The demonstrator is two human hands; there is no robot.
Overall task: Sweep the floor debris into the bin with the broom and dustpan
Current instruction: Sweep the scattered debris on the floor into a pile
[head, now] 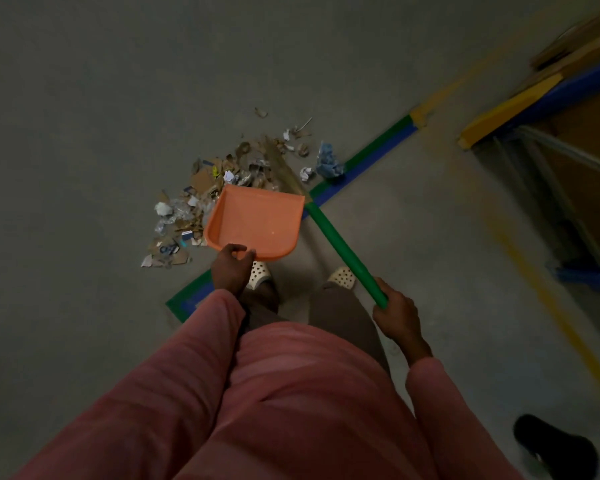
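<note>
An orange dustpan (257,223) hangs over the floor in the middle of the view, its open mouth toward a pile of debris (205,192) of cardboard scraps, crumpled paper and plastic bits. My left hand (231,268) grips the dustpan at its near rim. My right hand (395,315) grips the green handle of the broom (343,251). The broom's tan bristles (284,164) reach into the far side of the pile. A crumpled blue cloth (329,164) lies at the pile's right edge. No bin is in view.
Green and blue floor tape (368,150) runs diagonally under the pile. A rack with blue and yellow beams (534,102) and cardboard boxes stands at the right. A black object (555,445) lies at the lower right. My feet in white clogs (342,277) stand behind the dustpan.
</note>
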